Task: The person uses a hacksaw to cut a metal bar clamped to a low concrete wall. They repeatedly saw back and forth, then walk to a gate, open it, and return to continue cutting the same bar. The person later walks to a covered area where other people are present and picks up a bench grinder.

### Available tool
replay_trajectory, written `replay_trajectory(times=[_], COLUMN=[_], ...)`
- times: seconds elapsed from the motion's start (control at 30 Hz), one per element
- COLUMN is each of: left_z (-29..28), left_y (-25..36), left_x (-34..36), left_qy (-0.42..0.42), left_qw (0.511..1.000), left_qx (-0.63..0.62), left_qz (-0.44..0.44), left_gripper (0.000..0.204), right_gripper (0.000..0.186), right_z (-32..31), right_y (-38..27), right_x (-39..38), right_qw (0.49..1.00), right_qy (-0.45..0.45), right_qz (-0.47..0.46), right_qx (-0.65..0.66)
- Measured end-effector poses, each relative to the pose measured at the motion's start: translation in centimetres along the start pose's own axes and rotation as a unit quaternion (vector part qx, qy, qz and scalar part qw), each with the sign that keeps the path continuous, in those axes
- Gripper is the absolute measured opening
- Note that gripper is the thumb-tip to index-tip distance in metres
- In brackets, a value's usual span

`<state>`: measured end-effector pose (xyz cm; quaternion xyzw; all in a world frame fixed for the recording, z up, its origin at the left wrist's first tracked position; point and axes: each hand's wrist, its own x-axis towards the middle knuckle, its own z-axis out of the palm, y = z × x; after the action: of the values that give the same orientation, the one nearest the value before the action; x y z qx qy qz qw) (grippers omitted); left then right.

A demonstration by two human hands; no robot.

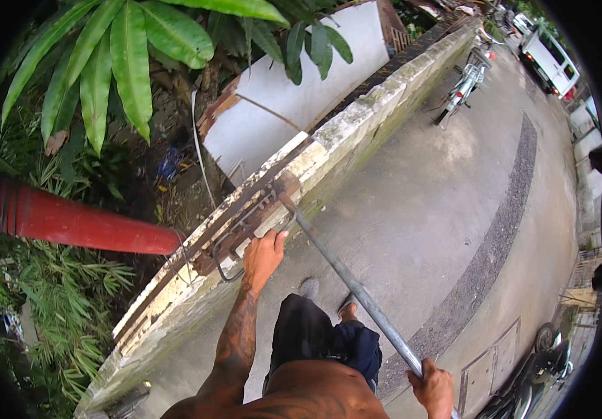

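My right hand (432,388) is wrapped round the near end of a long grey metal pipe (357,288). The pipe slants up and left, and its far end meets the top of a low wall (378,105) beside a rusty brown patch. My left hand (264,257) is closed at the wall's near edge, next to a bent dark metal rod (225,271) that lies along the wall top. Its fingertips are partly hidden, so I cannot make out what they grip.
A red pole (98,227) reaches the wall from the left, with wire round it. Leafy plants (70,293) and a white panel (294,91) stand beyond the wall. On the concrete lane are a bicycle (465,80), a white vehicle (549,56) and a motorcycle (535,377).
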<state>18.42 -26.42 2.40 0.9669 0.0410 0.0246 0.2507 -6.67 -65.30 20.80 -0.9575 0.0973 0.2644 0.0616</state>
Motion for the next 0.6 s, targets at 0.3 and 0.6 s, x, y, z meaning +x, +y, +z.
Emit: replay_trajectory(times=[0.3, 0.6], left_z=[-2.0, -1.1], left_y=[-0.5, -0.4], left_x=[-0.5, -0.5], left_qy=[0.013, 0.017], left_qw=[0.999, 0.999], left_qx=[0.004, -0.003], left_qz=[-0.033, -0.033], left_gripper=[0.042, 0.042], right_gripper=[0.033, 0.035], right_z=[-9.3, 1.6], right_y=[-4.8, -1.9], right_x=[-1.2, 0.4], right_qw=[0.999, 0.953], right_qy=[-0.034, -0.192], right_qz=[-0.012, 0.037], right_qx=[0.025, 0.233])
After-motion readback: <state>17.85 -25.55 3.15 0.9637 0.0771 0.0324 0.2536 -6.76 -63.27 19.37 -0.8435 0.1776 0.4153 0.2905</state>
